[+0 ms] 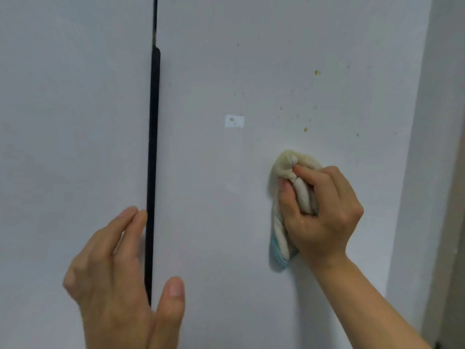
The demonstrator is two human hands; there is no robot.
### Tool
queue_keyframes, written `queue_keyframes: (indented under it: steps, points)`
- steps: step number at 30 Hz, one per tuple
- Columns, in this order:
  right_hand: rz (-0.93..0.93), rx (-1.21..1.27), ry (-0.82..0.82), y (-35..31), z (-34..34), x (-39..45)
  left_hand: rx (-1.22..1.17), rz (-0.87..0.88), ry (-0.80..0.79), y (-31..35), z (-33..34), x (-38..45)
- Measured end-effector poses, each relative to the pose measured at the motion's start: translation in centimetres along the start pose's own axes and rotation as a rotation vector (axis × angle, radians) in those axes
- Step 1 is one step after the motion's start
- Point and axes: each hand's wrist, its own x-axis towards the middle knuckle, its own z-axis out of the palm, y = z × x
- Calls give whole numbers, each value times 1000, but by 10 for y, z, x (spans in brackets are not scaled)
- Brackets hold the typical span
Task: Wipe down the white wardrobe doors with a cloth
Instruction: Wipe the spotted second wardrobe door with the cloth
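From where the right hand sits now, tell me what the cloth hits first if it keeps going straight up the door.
Going straight up, the right hand would drive the cloth into the yellowish speck just above it, first of a scatter of spots. The white patch lies off to the left, probably outside that line.

A plain pale wall (pixel 412 172) stands along the right side of the view, its near edge running slightly slantwise from top to bottom. At the far right edge a narrow beige-brown strip (pixel 453 248) runs up beside the wall; what it belongs to cannot be told. The light is soft, even and cool, casting only faint shadows.
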Motion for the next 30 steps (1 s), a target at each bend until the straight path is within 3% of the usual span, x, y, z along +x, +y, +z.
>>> queue_keyframes:
  steps: [5,7,10,14,18,22,30]
  points:
    - [82,-59,-117,-10,-1,2,54,262,-9,40,9,129]
    - [87,-83,-170,-17,-5,4,54,213,28,36,4,177]
    - [260,-106,-363,-26,-19,16,60,127,-36,36,-6,239]
    - [538,-130,-616,-45,-35,38,87,189,-121,38,0,307]
    - [758,-75,-845,-58,-46,85,77,205,-293,46,9,325]
    - [878,-59,-750,-58,-33,166,45,227,-318,56,-10,330]
    - [1114,139,-379,-74,-8,294,39,124,-213,49,-17,441]
